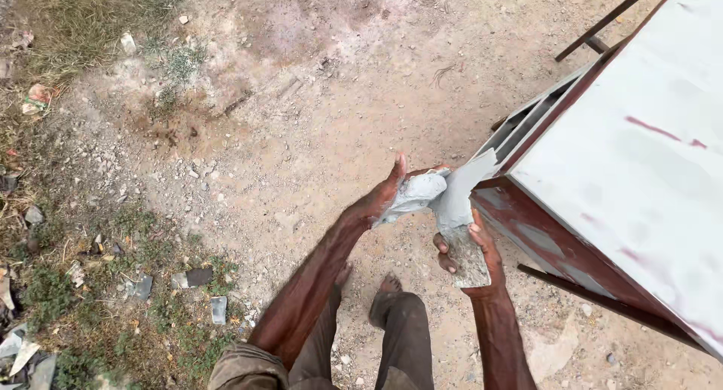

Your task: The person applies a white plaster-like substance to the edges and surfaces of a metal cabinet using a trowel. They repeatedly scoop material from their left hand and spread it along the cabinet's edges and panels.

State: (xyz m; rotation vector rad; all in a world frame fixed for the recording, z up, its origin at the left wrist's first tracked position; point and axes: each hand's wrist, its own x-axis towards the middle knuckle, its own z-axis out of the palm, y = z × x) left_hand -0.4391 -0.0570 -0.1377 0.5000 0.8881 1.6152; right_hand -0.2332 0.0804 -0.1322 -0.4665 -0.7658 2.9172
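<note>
Head view, looking down at dirt ground (301,134), person standing, bare feet (388,288) visible between the arms.

Left hand (392,190) stretched out, palm turned toward the right, thumb up; fingers wrapped around a lump of grey putty (418,190), gripping it. The putty sits between the two hands, just left of the cabinet corner.

Right hand (471,251) closed on a flat scraper (463,209), fingers curled round the lower part, thumb on the near edge. The blade is smeared grey and points up and right, its top edge touching the corner of the cabinet (633,156). The putty lump touches the blade's left side.

Cabinet is a metal box, tilted in view, wide face coated pale grey with a few red-brown streaks showing through; frame and lower side are red-brown with patchy grey smears. Slotted shelves or rails show at its open end near the blade tip. A thin dark bar (602,21) sticks out past the top of it.

Ground is dry sandy dirt with small stones. Left edge has grass (83,13) and scattered litter (188,278), bits of paper and flat scraps. Person wears dark trousers (403,337), sleeve rolled at the left elbow
</note>
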